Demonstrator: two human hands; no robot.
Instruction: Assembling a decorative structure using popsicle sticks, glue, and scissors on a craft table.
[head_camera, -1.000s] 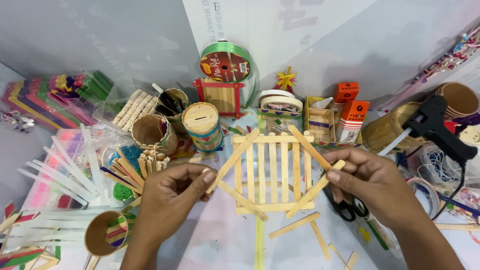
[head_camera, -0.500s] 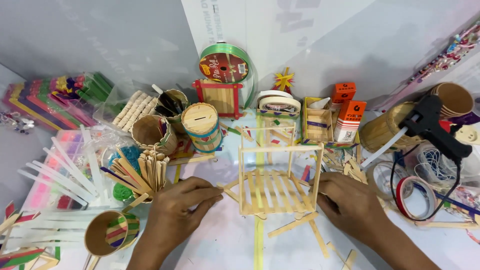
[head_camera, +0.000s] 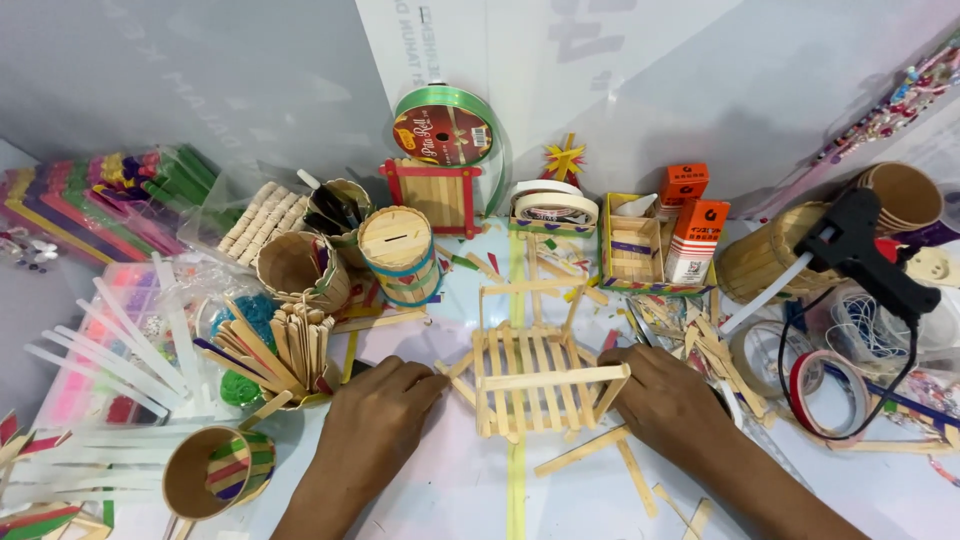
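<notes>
- Two loose sticks (head_camera: 600, 465) nearest, flat on the bench (head_camera: 450, 490), just beside the right wrist; apart from them, a paper cup (head_camera: 207, 474) with striped sticks inside at near left.
- Left hand (head_camera: 375, 425) palm down, fingers curled and narrow, fingertips pressed to the left corner of the stick frame (head_camera: 535, 375); probably bracing it against sliding.
- Right hand (head_camera: 665, 400) palm down too, thumb and fingers closed on the frame's right front corner where the crossbar ends; grip looks meant to steady the joint.
- Stick frame between both hands, resting on the bench, slatted panel lying nearly flat, thin uprights and a top rail rising at its far side.
- Bundle of plain sticks (head_camera: 300, 345) standing left of the frame, within easy reach of the left hand.
- Clear glue sticks (head_camera: 130, 345) fanned out further left.
- Black glue gun (head_camera: 860, 250) propped at right, nozzle angled down and left, cable looping past a roll of red tape (head_camera: 830, 395).
- Round stick-built box (head_camera: 400, 255) with a slot on top beyond the frame.
- Farthest, green ribbon spool (head_camera: 448, 125) leaning on the wall.
</notes>
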